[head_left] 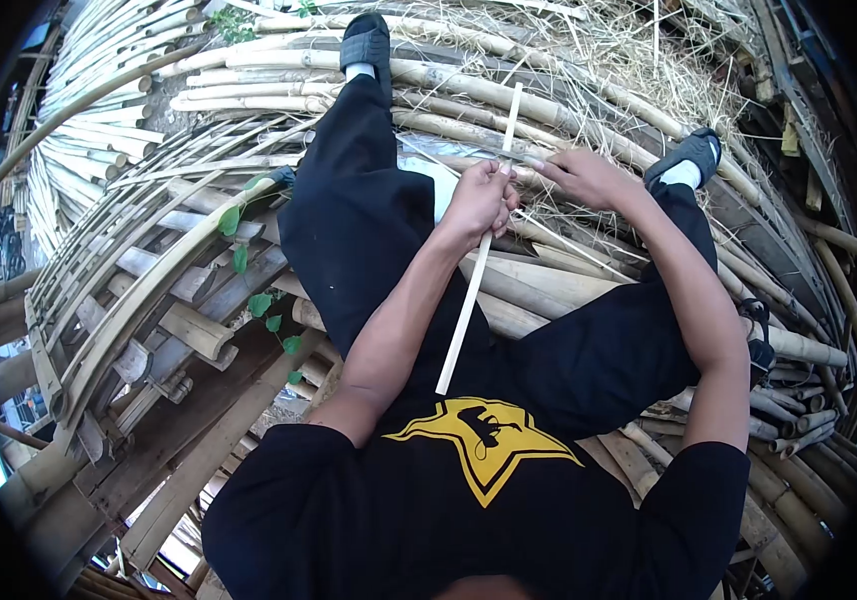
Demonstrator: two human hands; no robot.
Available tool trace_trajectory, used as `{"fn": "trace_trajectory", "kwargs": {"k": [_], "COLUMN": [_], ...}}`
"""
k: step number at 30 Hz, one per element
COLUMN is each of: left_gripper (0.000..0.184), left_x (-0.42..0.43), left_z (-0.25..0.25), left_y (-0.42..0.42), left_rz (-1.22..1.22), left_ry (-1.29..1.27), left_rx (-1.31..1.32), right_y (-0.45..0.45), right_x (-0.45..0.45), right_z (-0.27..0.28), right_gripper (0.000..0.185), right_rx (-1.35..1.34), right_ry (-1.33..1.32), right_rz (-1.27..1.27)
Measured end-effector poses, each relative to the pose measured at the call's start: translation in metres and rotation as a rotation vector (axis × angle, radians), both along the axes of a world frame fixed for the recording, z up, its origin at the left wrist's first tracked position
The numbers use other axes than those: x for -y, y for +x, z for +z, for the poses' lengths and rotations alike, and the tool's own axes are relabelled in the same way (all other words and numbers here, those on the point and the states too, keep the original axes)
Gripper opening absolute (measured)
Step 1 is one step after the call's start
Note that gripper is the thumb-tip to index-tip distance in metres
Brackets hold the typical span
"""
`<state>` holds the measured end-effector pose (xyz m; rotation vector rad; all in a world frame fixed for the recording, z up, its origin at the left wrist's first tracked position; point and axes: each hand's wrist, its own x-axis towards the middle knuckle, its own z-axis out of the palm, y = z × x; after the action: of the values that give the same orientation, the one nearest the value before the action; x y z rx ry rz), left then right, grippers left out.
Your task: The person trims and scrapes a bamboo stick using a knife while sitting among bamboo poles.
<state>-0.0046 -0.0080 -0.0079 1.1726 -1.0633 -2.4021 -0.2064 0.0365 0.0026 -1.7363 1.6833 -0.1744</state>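
Observation:
A long, pale bamboo strip [464, 325] runs from near my shirt up past my knees. My left hand [482, 203] is closed around it a little above its middle. The strip's far end [516, 108] sticks out beyond my fingers. My right hand [592, 178] is closed beside it, with a thin, dark knife blade [517, 156] reaching from its fingers across the strip, close to my left thumb. The knife's handle is hidden in my right hand.
I sit with legs spread over bamboo poles [539, 280]. Shavings [649, 75] lie at the far right. A slatted bamboo frame [164, 270] stands at left, with a green vine [261, 304] beside it. Cut poles [99, 135] are stacked at the far left.

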Motion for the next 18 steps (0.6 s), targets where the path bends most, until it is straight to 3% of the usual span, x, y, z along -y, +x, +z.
{"fn": "trace_trajectory", "kwargs": {"k": [3, 9, 18], "left_gripper": [0.020, 0.015, 0.018], "left_x": [-0.001, -0.004, 0.000], "left_z": [-0.005, -0.005, -0.018], "left_y": [0.004, 0.005, 0.006], "left_rz": [-0.012, 0.044, 0.026], "left_ry": [-0.015, 0.037, -0.009], "left_rx": [0.049, 0.049, 0.104], "right_y": [0.011, 0.006, 0.008], "right_x": [-0.001, -0.004, -0.003], "right_z": [-0.007, -0.037, -0.041], "right_gripper": [0.062, 0.064, 0.063], "right_rx": [0.088, 0.220, 0.043], "right_ry": [0.091, 0.001, -0.123], "right_rz": [0.003, 0.002, -0.036]}}
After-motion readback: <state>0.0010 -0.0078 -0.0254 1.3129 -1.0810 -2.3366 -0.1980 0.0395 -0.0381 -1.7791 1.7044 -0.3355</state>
